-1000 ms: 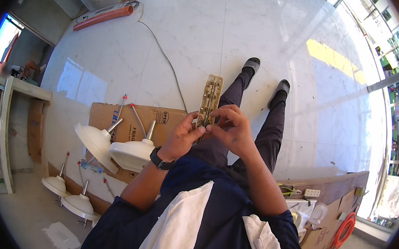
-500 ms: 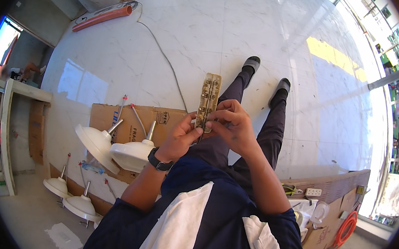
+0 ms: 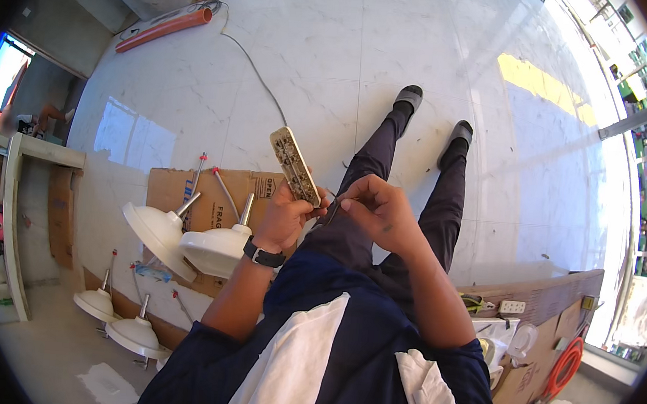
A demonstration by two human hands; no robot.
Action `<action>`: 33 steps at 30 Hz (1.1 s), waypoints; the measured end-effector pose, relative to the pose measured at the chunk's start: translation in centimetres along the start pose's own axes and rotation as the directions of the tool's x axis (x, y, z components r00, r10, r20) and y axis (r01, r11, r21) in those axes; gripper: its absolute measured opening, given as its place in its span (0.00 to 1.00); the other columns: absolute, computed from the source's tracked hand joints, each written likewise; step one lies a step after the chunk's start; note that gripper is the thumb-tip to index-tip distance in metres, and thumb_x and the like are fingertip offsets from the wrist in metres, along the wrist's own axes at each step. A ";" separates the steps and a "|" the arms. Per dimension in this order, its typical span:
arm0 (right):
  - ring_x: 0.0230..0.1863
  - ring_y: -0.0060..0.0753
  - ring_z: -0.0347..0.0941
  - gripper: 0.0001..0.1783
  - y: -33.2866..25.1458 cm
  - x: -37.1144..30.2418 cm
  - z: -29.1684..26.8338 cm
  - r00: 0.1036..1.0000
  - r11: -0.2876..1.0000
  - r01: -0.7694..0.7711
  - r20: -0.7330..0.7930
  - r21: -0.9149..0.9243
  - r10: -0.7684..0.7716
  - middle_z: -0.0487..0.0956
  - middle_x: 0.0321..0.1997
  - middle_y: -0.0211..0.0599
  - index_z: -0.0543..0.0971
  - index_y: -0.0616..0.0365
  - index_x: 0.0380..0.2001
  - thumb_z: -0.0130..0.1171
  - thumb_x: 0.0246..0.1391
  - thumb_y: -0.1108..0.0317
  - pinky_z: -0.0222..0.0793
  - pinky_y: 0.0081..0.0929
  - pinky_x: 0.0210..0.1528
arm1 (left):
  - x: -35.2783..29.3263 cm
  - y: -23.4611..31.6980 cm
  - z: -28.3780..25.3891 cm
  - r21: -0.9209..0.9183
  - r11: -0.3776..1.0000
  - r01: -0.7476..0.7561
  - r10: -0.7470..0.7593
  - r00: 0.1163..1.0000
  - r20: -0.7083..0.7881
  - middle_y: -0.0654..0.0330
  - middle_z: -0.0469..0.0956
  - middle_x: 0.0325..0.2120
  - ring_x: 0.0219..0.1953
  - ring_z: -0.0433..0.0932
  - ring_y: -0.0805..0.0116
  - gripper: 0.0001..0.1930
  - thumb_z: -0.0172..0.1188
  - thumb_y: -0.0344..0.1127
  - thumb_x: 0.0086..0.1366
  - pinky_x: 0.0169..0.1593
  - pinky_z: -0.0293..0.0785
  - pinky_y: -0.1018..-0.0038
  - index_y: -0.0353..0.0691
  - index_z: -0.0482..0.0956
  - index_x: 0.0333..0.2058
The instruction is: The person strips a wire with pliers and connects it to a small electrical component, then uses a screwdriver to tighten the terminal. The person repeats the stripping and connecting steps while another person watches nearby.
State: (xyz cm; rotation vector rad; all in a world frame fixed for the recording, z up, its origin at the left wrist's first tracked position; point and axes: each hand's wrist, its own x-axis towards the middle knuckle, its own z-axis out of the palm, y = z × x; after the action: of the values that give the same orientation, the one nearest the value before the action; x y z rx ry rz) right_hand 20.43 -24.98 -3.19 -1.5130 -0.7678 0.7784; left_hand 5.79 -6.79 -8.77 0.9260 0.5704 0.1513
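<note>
wears a navy top [image 3: 357, 356] nearest the camera, with white cloth [image 3: 288, 359] in two lengths over it, and a dark watch [image 3: 264, 255] on the left wrist. grips the lower end of an opened pale strip casing [image 3: 296, 168] in the left hand [image 3: 285, 222], clamped between fingers and thumb. holds the casing above the lap, tilted with its upper end leaning left and its rows of metal parts showing. curls the fingers of the right hand [image 3: 378, 206] toward the thumb, with the tips close together just beside the left fingertips and near a thin dark wire [image 3: 333, 213]; cannot tell whether clamped on the wire, too small to make out.

stretches both legs beyond in dark trousers [image 3: 368, 160], down to grey-and-black slippers [image 3: 409, 97] on a pale tiled floor [image 3: 313, 49]. shows white basins [image 3: 155, 234] with metal stems on the left, by flattened cardboard [image 3: 211, 182]. shows a wood-coloured panel [image 3: 552, 287] on the right, with a white socket block [image 3: 512, 307] and a coil of orange cord [image 3: 565, 369] near it.

shows a pale worktop [image 3: 48, 151] farther left, then a grey cable [image 3: 254, 64] across the tiles and an orange pipe [image 3: 166, 28]. ends at a bright glazed side [image 3: 621, 187] on the right and another person's bare legs [image 3: 57, 115], small and blurred, far left.
</note>
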 end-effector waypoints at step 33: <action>0.34 0.22 0.81 0.16 2.1 0.6 3.2 0.952 0.748 -0.251 0.014 0.614 0.307 0.87 0.38 0.37 0.88 0.68 0.47 0.71 0.66 0.64 0.80 0.23 0.41 | -1.6 2.1 4.1 0.272 0.906 -0.325 0.365 0.924 -0.111 0.55 0.86 0.35 0.34 0.86 0.71 0.05 0.69 0.24 0.67 0.41 0.89 0.74 0.30 0.83 0.38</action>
State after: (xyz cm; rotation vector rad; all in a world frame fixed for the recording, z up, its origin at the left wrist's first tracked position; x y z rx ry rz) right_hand 18.15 -22.84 -5.48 -1.0588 -0.1709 1.0562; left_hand 6.84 -9.04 -4.56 1.2657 0.5762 0.4880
